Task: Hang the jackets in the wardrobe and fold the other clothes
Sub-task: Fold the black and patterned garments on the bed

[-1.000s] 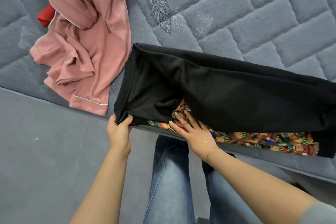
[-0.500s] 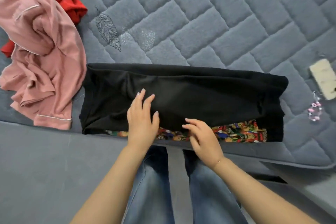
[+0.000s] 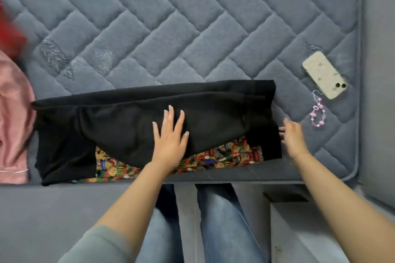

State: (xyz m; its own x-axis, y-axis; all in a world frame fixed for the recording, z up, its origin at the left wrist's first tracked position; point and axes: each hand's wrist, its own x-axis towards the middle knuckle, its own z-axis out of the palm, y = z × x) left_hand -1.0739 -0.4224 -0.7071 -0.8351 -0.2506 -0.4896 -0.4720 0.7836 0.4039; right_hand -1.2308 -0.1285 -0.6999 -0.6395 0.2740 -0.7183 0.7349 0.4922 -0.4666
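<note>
Black garment (image 3: 132, 126), half-folded on bed (image 3: 192, 28): left hand (image 3: 171, 141) pressing flat, fingers spread; right hand (image 3: 294, 136) reaching its end, grip unclear. Next, likely: folding end over.

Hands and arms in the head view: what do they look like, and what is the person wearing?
Both arms are bare to above the elbow. The left hand has long, pale-polished nails; a grey-green sleeve shows on that arm. The right hand is blurred. Blue jeans cover the legs.

The folded garment (image 3: 149, 121) lies on the mattress (image 3: 192, 28) (near edge), phone (image 3: 324, 78) right, crumpled clothes (image 3: 15, 117) left.
</note>
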